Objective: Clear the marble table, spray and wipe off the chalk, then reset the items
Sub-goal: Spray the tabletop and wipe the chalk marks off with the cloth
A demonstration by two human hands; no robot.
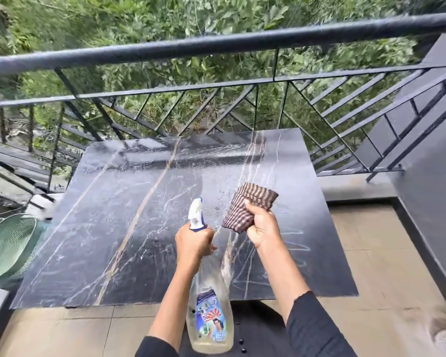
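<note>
Black marble veined in white and tan fills the middle of the frame: the marble table (113, 215) stands against a dark metal railing (216, 43), with green foliage beyond it across the top. The slab looks glossy and streaked toward its far edge. Faint white chalk lines (295, 240) zigzag over its lower right part, just right of the right forearm.

Both forearms rise from the bottom centre, bare up to dark sleeves near the elbows. The left hand (194, 242) is curled tight round the neck of a clear spray bottle (209, 313), just under its white-and-blue trigger head. The nozzle points up the frame over the tabletop, and the labelled body hangs down past the table's near edge. Whether a finger is pressing the trigger cannot be told.

The right hand (264, 229) sits just beside the bottle's head, a little higher in the frame. It clutches a folded brown-and-white checked cloth (247, 204) — thumb laid across the front, fingers wrapped behind. The cloth juts up and to the left from the fist; whether it touches the marble is unclear.

At the left edge stands a pale green mesh chair (9, 243).
</note>
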